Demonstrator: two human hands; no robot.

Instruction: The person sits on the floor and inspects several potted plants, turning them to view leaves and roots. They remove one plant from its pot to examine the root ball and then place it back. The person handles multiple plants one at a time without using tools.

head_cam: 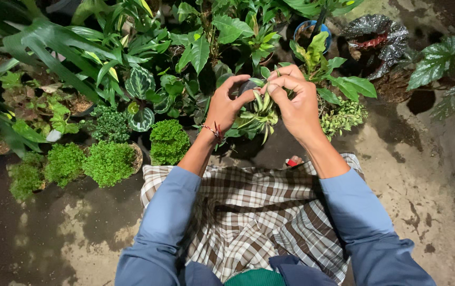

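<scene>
- Sleeves first, nearest the cam: blue sleeves (164,212) run up on both sides of a checked cloth (248,212) over the lap; a person squats on a wet, stained concrete floor (428,175).
- Small red thing (292,161) just past the cloth edge, betw. the forearms; too small to tell what it is.
- Left hand (226,104): red thread at the wrist, fingers curled and thumb wrapped round a dark small pot (247,86), gripping it from the left side. Closed on it.
- Right hand (293,100): fingers bunched, tips pressed together on the leaves of the small plant (258,114) at its top; pinching foliage, not the pot, as far as I can tell.
- Key relation: plant sits directly betw. both hands, straight ahead of the body, raised off the floor. Its striped narrow leaves hang down and toward the person, so long axis runs roughly up-down, pot at the far/top end, leaf tips at the near/low end. Both hands touch it; left carries the pot, right is nearer the leaves.
- Beyond-left: round mossy green clumps (108,161) in low pots, near the left knee.
- Farther: patterned-leaf plant (140,85), broad green foliage, blue pot (312,29) at back, dark spotted begonia (381,37) far right.
</scene>
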